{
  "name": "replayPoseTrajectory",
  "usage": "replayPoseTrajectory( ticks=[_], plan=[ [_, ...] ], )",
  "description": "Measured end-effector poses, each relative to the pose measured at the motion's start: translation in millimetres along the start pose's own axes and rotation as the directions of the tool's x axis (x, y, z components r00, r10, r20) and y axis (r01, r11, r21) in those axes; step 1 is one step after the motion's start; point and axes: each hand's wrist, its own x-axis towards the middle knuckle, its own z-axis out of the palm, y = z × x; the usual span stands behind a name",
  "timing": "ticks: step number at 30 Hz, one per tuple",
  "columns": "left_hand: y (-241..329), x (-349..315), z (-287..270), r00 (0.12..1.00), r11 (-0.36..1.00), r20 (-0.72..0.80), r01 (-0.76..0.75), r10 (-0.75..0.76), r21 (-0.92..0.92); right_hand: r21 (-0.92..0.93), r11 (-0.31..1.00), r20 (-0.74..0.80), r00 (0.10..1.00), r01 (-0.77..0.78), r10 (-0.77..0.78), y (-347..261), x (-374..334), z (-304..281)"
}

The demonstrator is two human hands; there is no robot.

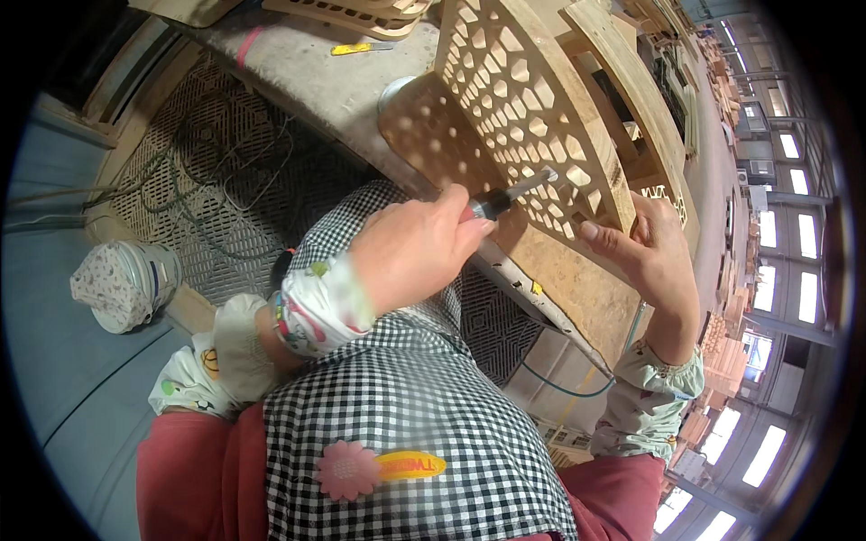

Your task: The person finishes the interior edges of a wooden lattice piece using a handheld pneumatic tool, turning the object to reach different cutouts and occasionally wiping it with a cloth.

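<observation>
My left hand (410, 242) is closed around the dark handle of a slim metal-bladed hand tool (523, 187). The blade's tip meets the holes of a pierced wooden panel (577, 117), and I cannot make out whether it is a file or a chisel. The panel stands tilted on the workbench, its face cut through with many polygon-shaped openings. At the panel's near right corner, my right hand (651, 242) grips the edge, thumb on the pierced face and fingers behind. A plain brown board (433, 131) with light spots cast on it lies beside the panel.
A yellow utility knife (361, 49) lies on the workbench (307, 68), near other slotted wooden pieces (361, 13). Wooden frames (631, 81) stand behind the panel. A white bucket (135, 279) is at the left, with cables (194, 194) over the patterned floor mat.
</observation>
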Motion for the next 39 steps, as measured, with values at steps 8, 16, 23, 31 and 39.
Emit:
replayPoseTrajectory(
  ticks=[8,16,23,31,39],
  plan=[
    [-4.5,24.7,13.2,0.998,0.998,-0.021,-0.058,0.057,-0.038,0.183,0.983,-0.044,0.999,0.028,-0.020,11.2,1.1,3.6],
    [-11.4,19.3,-1.4,0.993,0.982,0.037,-0.105,0.113,-0.160,0.107,0.994,-0.022,1.000,0.018,-0.016,15.9,5.8,-2.1],
    [-14.7,15.4,5.6,0.999,0.994,-0.013,-0.031,0.030,-0.104,0.179,0.983,-0.065,0.997,-0.034,0.047,19.8,6.9,4.2],
    [-7.8,-45.7,-36.9,0.998,0.971,0.056,0.018,-0.005,-0.240,0.206,0.976,-0.075,0.993,-0.069,0.086,2.9,10.9,10.0],
    [10.4,-19.5,-31.9,0.999,0.993,0.032,-0.024,0.028,-0.120,0.123,0.991,-0.103,0.992,-0.058,0.071,3.8,4.0,16.8]
  ],
)
